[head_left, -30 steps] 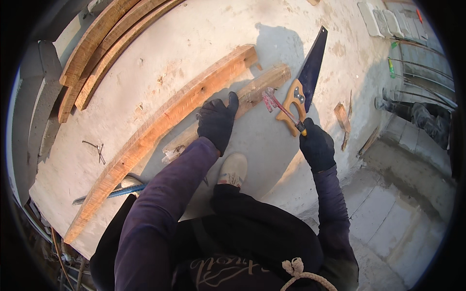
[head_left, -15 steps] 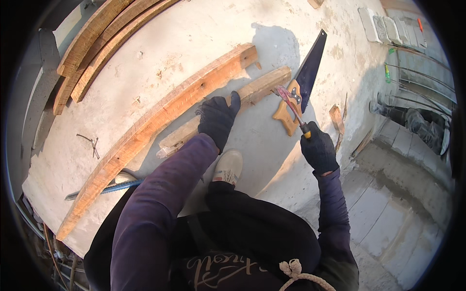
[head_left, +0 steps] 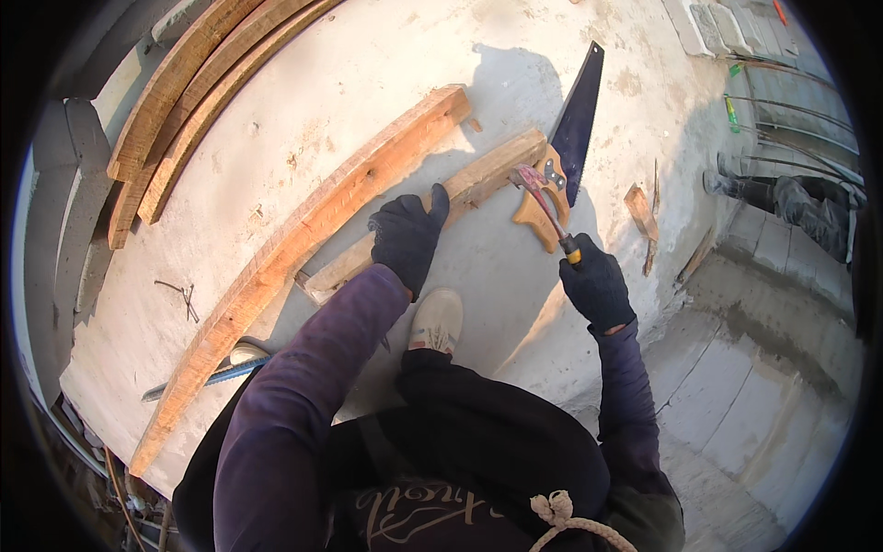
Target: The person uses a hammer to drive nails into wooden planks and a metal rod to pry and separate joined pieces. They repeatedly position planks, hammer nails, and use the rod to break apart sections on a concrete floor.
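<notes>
My left hand [head_left: 405, 235], in a dark glove, is closed over a short, weathered wooden batten [head_left: 501, 170] low over the ground. Its thumb sticks up along the far side. In my gloved right hand [head_left: 600, 287] is a hammer [head_left: 555, 219] with a worn reddish head and shaft and a yellow-and-black grip. The hammer head is beside the batten's right end and overlaps the view of a handsaw [head_left: 579, 124], which lies flat with its wooden handle toward me. Left of the batten runs a long orange-brown timber beam [head_left: 340, 198].
Several timber beams [head_left: 179, 92] lie at the far left. Bent rods [head_left: 184, 299] and a blue bar [head_left: 235, 370] are on the left. Wood scraps [head_left: 641, 210] lie right of the saw. My shoe [head_left: 436, 317] stands near the batten. At right, the slab meets block paving [head_left: 736, 386].
The whole view has shifted and turned slightly. My left hand stays on the batten, and my right hand still holds the hammer near its end, with little visible movement.
</notes>
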Demonstrator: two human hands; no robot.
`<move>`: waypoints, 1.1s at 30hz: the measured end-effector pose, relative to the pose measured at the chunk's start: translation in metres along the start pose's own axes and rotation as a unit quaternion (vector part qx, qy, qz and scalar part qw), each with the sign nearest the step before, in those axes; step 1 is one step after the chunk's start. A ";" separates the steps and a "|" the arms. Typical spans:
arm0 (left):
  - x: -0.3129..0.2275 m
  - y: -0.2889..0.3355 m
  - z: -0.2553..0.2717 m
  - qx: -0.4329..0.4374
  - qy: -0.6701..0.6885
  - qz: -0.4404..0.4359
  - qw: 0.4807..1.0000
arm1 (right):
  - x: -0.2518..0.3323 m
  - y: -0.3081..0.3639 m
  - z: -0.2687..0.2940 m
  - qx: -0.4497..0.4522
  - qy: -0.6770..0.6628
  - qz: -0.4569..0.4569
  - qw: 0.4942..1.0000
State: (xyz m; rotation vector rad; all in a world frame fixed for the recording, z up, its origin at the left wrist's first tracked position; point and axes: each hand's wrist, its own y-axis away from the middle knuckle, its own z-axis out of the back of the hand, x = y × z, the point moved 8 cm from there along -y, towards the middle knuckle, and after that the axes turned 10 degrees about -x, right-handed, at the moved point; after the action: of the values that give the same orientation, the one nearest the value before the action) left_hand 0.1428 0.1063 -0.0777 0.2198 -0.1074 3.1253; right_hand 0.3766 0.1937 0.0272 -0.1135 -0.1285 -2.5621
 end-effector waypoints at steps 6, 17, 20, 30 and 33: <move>0.012 -0.003 -0.023 0.058 0.221 0.063 0.971 | -0.017 0.026 -0.026 0.066 -0.473 -0.415 0.775; 0.000 -0.019 -0.023 0.092 0.243 0.080 0.962 | -0.034 -0.019 -0.016 0.226 -0.490 -0.334 0.773; 0.004 -0.021 -0.022 0.087 0.228 0.079 0.966 | -0.040 -0.040 0.007 0.164 -0.479 -0.345 0.790; 0.007 -0.016 -0.022 0.112 0.234 0.067 0.963 | -0.046 -0.006 -0.003 0.187 -0.418 -0.348 0.818; 0.007 -0.018 -0.011 0.114 0.272 0.075 0.953 | -0.047 -0.003 -0.003 0.118 -0.486 -0.352 0.791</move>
State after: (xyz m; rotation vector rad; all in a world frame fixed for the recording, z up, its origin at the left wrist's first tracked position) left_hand 0.1344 0.1248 -0.0862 -0.6793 0.2534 3.2003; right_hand 0.4142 0.2212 0.0194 -1.5412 -1.0416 -2.8510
